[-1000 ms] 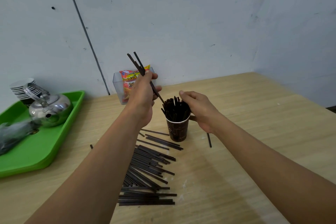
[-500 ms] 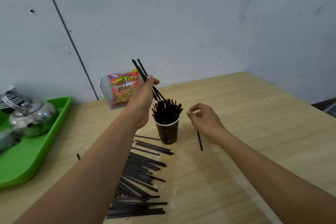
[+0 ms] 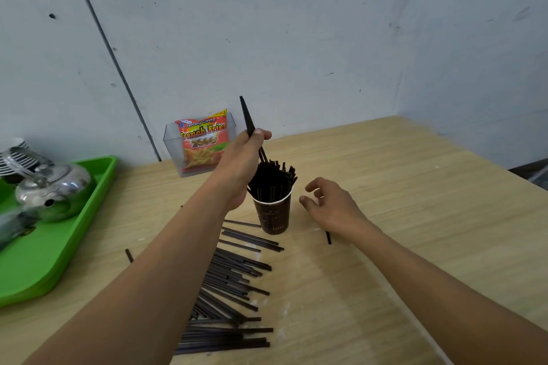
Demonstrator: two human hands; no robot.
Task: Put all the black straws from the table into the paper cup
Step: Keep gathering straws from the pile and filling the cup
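The paper cup (image 3: 274, 216) stands upright near the middle of the desk (image 3: 430, 216), already packed with a bundle of black straws (image 3: 272, 178) that fan out above its rim.

The left grip (image 3: 240, 166) hangs just left of the cup and above it. Its thumb and fingers pinch a few held straws (image 3: 247, 118) partway along their length. These straws tilt, with their top ends pointing up and to the far left, and their lower ends reach down among the bundle at the cup's mouth.

The right grip (image 3: 332, 207) hovers just right of the cup, apart from it. Its fingers are loosely curled and hold nothing.

Many loose straws (image 3: 231, 290) lie on the desk in a long pile, which runs from the foot of the cup towards the near edge and passes partly under the left forearm. One single straw (image 3: 328, 237) lies by the right wrist, and a short piece (image 3: 129, 255) sits left of the forearm.

On the left a green tray (image 3: 59, 246) carries a metal kettle (image 3: 53, 192) and, beyond it, a stack of cups (image 3: 12, 154). Against the far wall (image 3: 296, 38) a clear holder (image 3: 172, 151) contains a red snack packet (image 3: 204, 139).
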